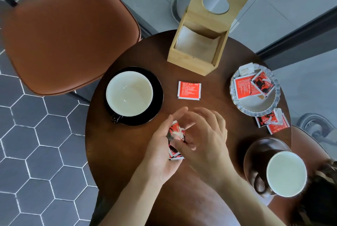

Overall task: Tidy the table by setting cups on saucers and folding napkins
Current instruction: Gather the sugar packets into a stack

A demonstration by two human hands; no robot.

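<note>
A black cup with a white inside (129, 93) stands on a black saucer (156, 96) at the table's left. A second dark cup (286, 175) sits on a brown saucer (262, 145) at the near right. My left hand (160, 154) holds a small stack of red, black and white packets (176, 139) upright at the table's middle. My right hand (206, 134) curls over the stack from the right, its fingers touching the packets. One red packet (189, 90) lies flat beyond my hands.
A wooden napkin box (197, 48) with its lid raised stands at the back, white napkins inside. A glass dish (255, 105) at the right holds more packets, and a few lie beside it (272, 122). A brown chair (67, 30) stands at the left.
</note>
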